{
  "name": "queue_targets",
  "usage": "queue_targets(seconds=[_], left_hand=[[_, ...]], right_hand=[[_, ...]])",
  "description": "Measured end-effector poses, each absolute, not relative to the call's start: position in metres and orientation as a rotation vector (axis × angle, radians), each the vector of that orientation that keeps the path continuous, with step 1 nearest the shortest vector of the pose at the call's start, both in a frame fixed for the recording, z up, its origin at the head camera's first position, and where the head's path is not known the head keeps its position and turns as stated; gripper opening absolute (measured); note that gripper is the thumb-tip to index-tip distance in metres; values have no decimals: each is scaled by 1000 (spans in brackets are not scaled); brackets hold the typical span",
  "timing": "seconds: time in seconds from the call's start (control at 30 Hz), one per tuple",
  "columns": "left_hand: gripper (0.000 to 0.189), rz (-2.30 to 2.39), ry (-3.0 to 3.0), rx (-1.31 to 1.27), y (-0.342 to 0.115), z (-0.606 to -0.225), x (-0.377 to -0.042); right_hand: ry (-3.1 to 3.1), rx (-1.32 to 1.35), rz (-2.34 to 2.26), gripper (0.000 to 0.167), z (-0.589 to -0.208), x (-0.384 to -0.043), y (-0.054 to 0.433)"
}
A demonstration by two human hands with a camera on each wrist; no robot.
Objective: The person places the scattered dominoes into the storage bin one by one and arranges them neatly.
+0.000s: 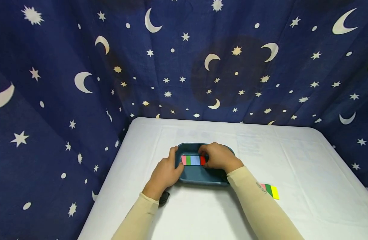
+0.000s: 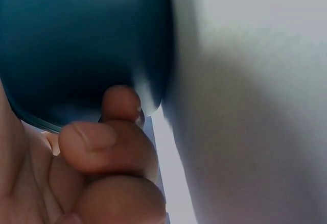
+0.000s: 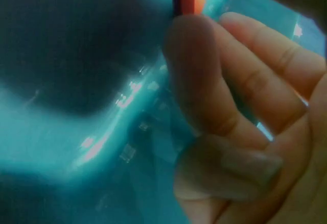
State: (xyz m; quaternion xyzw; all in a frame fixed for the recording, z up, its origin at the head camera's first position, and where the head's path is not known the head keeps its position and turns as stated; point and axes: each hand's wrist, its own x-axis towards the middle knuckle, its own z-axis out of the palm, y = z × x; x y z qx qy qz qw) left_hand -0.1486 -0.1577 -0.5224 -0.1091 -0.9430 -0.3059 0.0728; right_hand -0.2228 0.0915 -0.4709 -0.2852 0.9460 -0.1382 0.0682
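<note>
Red block (image 1: 203, 160) — probably light, stiff, smooth; best held by opposite edges | right hand (image 1: 219, 157): fingers nearly closed, pinching it | left hand (image 1: 164, 172): half-curled, gripping tray (image 1: 202, 182)

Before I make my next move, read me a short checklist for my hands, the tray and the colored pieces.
1. Left hand on tray: ok, gripping its left end.
2. Right hand on red piece: ok, fingers touching it.
3. Row in tray straight: ok, pink piece, green piece, blue section, red piece.
4. All pieces in tray: not ok, loose green piece and yellow piece lie on the table.
5. Right sleeve clear of loose pink piece: cannot tell, the sleeve partly hides it.
</note>
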Motion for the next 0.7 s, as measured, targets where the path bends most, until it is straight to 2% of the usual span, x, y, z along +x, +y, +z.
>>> queue_targets(seconds=[0.7], left_hand=[[68,-922,-2865,-292,-155,-521,-149]], right_hand=[[2842,-874,-426,50,-476,-223,91]])
